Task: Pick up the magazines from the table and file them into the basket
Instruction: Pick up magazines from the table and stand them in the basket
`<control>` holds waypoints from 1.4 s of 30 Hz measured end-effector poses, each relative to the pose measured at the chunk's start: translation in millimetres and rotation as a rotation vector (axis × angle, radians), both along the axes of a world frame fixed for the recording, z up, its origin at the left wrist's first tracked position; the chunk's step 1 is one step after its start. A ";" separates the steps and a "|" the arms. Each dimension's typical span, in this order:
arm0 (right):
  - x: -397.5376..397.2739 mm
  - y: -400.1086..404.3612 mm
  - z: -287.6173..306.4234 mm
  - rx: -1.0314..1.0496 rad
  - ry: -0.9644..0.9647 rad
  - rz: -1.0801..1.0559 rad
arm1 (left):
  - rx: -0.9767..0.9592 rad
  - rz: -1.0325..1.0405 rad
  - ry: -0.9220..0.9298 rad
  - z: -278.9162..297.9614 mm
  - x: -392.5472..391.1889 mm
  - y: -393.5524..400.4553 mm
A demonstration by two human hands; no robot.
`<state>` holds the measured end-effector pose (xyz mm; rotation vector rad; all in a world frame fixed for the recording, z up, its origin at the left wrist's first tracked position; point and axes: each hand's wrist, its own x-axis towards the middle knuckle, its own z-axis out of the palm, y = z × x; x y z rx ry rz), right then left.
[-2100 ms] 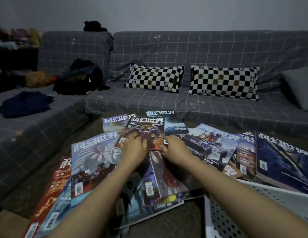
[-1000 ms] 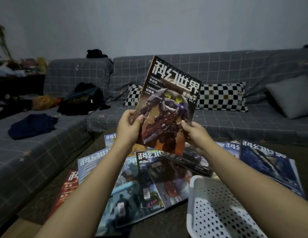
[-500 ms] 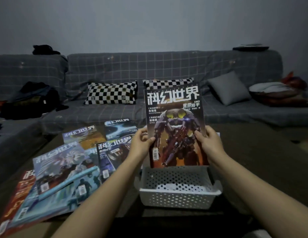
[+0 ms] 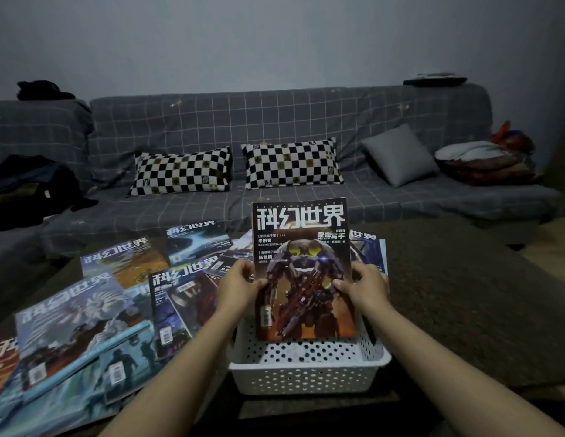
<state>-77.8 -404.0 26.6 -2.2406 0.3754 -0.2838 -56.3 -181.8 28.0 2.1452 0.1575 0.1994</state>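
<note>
A robot-cover magazine (image 4: 303,272) is gripped upright by both hands, left hand (image 4: 240,287) and right hand (image 4: 364,287), its lower edge inside the white perforated basket (image 4: 306,373). Released carelessly, it could topple over.

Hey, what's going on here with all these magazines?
A person is filing magazines into a white basket. The left hand and right hand hold a robot-cover magazine upright by its side edges, its lower edge dipping into the basket. No other magazine shows in the basket. Other magazines lie spread on the table to the left.
</note>
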 end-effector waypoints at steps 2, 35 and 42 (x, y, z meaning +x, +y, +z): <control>-0.2 0.8 1.1 0.048 0.017 0.027 | 0.009 -0.033 0.037 0.1 1.5 0.9; 13.6 -18.7 21.2 0.404 -0.048 0.061 | 0.122 -0.160 -0.188 33.6 15.2 -67.9; 64.6 -53.3 31.9 0.319 -0.096 0.010 | 0.188 -0.289 -0.053 59.6 72.8 -130.4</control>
